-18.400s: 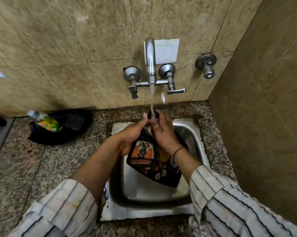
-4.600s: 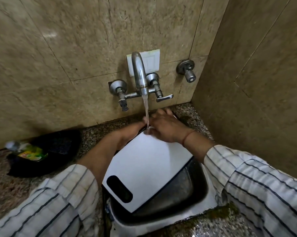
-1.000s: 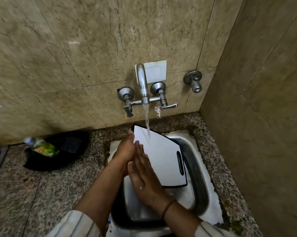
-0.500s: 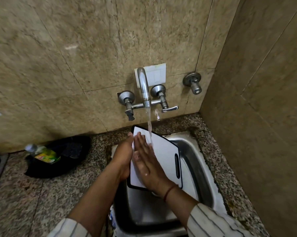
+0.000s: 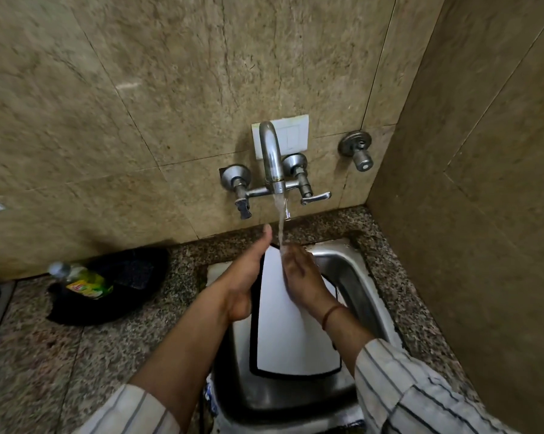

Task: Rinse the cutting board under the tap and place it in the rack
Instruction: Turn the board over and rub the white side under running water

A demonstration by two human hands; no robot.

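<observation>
The white rectangular plastic cutting board with a black rim stands on edge inside the stainless steel sink basin, its plain white face turned up toward the person and its far end lifted toward the wall. The near end sits low in the basin; whether it touches the bottom cannot be told.

The left hand grips the board's left edge, thumb raised toward the wall and fingers wrapped behind, out of sight. The right hand lies on the white face near its upper end, fingers together and slightly bent, pressed flat rather than pinching. A reddish thread band circles the right wrist. Both forearms emerge from rolled cream sleeves with dark stripes.

A stream of water falls from the chrome wall-mounted tap with a curved spout and two valves and lands on the fingertips of the right hand at the board's top. A white switch plate sits behind the spout; a separate chrome valve is fixed to the wall to its right.

The sink is set into a speckled granite counter beneath beige marble-look wall tiles. Well left of the sink lies a black shallow tray with a clear bottle bearing a green and yellow label resting across it.
</observation>
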